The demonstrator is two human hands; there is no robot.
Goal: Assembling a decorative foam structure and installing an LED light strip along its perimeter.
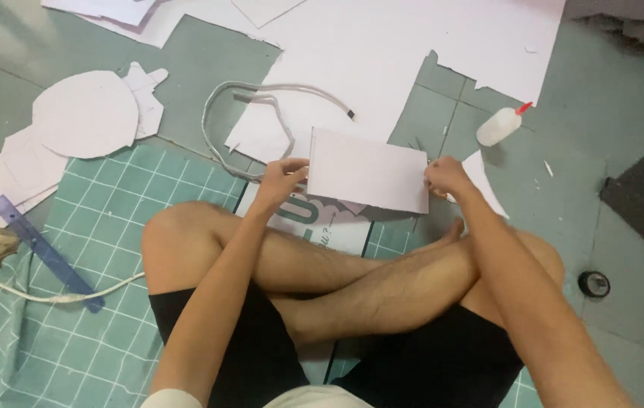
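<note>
I sit cross-legged on the floor. A white rectangular card piece (367,170) is held up in front of my knees. My left hand (280,180) pinches its left edge. My right hand (446,176) grips its right edge. Behind the card lies a large cut white board sheet (382,60) with a grey cord (261,94) looped on it.
A green gridded cutting mat (110,227) lies under my legs. On the left are a blue ruler (46,253), a round white cut-out (84,113) and a white cord (57,296). A glue bottle (501,125) with a red tip and a black tape roll (594,284) lie on the right.
</note>
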